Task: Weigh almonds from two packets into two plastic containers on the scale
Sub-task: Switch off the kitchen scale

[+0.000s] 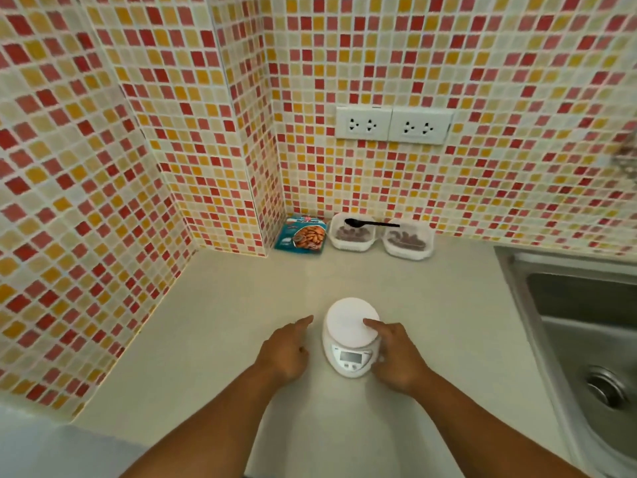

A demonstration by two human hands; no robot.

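- The two bare forearms come in from the bottom edge, nearest the camera, and end in the hands on either side of the scale (350, 339).
- The left hand (284, 353) is just left of the scale, not touching it as far as can be told; its fingers (303, 322) stretch forward, loosely straight, and hold nothing.
- The right hand (396, 357) is against the scale's right side; its forefinger lies straight over the right edge of the round white platter, while the other fingers (partly hidden behind the scale body) seem to wrap its side. How firmly they grip cannot be told.
- The scale is white, stands on the pale desk (206, 339), and has a small grey display and buttons facing the person; the platter carries nothing.
- Well beyond the hands, against the tiled back wall, an almond packet (301, 236) stands in the corner, blue with a picture of almonds.
- Just right of the packet are two plastic containers side by side: the left container (351, 236) and the right container (408, 243), each with dark brown almonds inside.
- A black spoon (370, 223) lies across the left container's rim, its handle reaching toward the right one.
- Above them on the wall are two white sockets (393, 125).
- A steel sink (586, 339) is set into the desk at the right.
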